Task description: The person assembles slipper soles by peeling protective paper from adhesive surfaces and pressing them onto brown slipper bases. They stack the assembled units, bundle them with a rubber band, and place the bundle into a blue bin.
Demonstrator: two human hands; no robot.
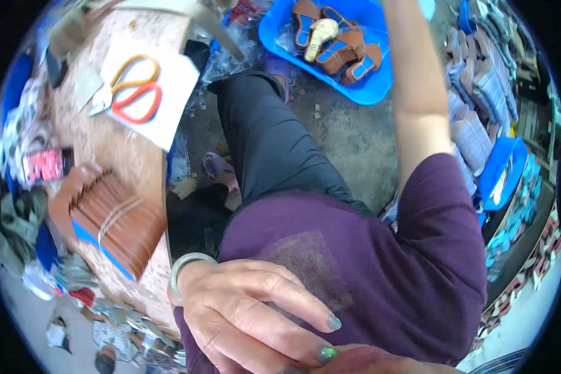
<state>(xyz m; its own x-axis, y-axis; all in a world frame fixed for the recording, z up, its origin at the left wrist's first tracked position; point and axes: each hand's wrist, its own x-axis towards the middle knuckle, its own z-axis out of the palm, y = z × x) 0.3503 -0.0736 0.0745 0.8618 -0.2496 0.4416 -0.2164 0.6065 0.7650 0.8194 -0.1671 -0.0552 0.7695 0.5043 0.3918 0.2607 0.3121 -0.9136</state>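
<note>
My left hand point(249, 311), with a pale bangle point(184, 268) at its wrist, is at the lower middle in front of my purple shirt point(411, 299). Its fingers stretch to the right, slightly bent and apart, and I see nothing held in them; the lowest fingertips meet the bottom edge. My right arm point(421, 100) reaches up past the top edge, so that hand is out of sight. Left of me on the worktable point(131, 149) lies a bundle of brown strap pieces point(121, 218) tied with pale string, a blue strip along its side.
White paper point(174, 81) on the table carries orange-handled scissors point(140, 103) and a yellow-handled pair point(131, 68). A phone point(47, 167) lies at its left edge. Ahead stands a blue basin point(361, 93) of brown sandals point(340, 53). Stacked grey shoe parts point(474, 137) line the right side.
</note>
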